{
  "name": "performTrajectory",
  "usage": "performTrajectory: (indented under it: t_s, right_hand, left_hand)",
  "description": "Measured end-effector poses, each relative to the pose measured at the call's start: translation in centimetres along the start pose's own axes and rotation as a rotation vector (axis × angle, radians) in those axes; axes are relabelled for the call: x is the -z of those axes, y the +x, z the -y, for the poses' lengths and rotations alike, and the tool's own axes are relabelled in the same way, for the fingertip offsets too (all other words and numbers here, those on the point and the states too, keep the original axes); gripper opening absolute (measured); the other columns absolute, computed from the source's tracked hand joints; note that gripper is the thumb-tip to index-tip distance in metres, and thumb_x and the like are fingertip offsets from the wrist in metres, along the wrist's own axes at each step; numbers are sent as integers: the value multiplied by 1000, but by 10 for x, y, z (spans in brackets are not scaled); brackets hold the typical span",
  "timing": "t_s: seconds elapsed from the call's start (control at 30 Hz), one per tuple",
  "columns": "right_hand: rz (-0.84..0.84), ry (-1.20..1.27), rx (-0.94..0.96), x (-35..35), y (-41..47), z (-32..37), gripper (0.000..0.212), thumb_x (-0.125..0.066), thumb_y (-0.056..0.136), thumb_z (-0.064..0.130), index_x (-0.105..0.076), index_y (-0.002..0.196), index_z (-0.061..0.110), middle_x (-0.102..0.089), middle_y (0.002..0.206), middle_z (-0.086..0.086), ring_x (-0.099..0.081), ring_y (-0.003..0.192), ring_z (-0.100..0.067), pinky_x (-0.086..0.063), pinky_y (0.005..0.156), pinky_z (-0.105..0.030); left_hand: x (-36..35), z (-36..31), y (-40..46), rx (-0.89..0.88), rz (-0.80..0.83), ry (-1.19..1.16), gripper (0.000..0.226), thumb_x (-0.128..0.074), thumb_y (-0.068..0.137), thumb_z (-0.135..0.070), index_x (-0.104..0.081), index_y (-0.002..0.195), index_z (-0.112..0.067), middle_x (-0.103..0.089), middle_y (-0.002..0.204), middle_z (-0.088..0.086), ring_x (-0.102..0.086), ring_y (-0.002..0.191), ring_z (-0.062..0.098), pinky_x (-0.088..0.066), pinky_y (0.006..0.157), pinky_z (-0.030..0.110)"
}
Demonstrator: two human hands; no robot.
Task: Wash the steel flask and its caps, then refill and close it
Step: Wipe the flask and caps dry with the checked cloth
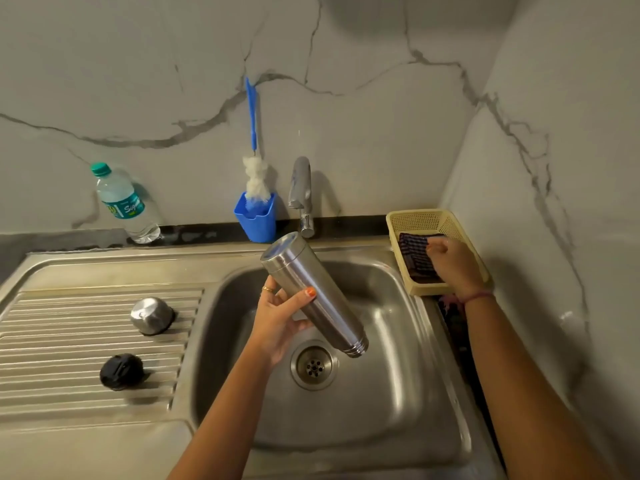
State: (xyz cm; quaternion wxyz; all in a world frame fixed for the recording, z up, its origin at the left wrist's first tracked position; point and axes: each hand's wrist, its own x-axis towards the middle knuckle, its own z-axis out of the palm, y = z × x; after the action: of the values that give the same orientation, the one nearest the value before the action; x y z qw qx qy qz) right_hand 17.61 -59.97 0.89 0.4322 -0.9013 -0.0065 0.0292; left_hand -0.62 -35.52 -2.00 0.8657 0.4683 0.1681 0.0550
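Left hand (277, 322) grips steel flask (313, 294) inverted over sink (398, 393); 2 caps, steel cap (151, 315) and black cap (121, 371), rest at 9 o'clock on drainboard (69, 341). Right hand (450, 263) pinches cloth (415, 256), 2 o'clock. Washing apparently done; drying, refilling, closing outstanding.

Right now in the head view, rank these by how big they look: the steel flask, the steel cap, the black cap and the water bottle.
1. steel flask, held nearest the camera, so partly flattered
2. water bottle
3. steel cap and black cap: too alike to rank
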Motion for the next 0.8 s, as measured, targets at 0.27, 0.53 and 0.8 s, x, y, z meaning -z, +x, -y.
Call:
performTrajectory:
  t_s: [0.27, 0.53, 0.8]
  right_hand:
    - [92, -452, -173, -12, 58, -25, 16, -50, 91, 15, -55, 80, 3, -63, 87, -17, -61, 76, -32, -52, 66, -36]
    - [-8, -697, -143, -33, 78, -45, 29, -52, 89, 19, -60, 107, -2, -59, 113, -23, -54, 106, -37, -47, 80, -39]
    - [-97, -545, -92, -32, 84, -43, 18, -62, 83, 9, -64, 98, -1, -66, 100, -20, -62, 95, -38, -52, 79, -41]
  left_hand:
    - [-2, 13, 15, 3, -57, 76, 81, -87, 54, -19, -53, 128, -29, -68, 119, 10, -67, 111, 30, -59, 75, 46]
    - [0, 22, 23, 9, -80, 123, 75, -80, 66, -7, -50, 132, -26, -69, 118, 10, -67, 111, 29, -59, 79, 49]
    - [4, 24, 21, 4, -97, 150, 75, -79, 66, -7, -50, 133, -23, -70, 117, 9, -67, 110, 29, -58, 82, 51]
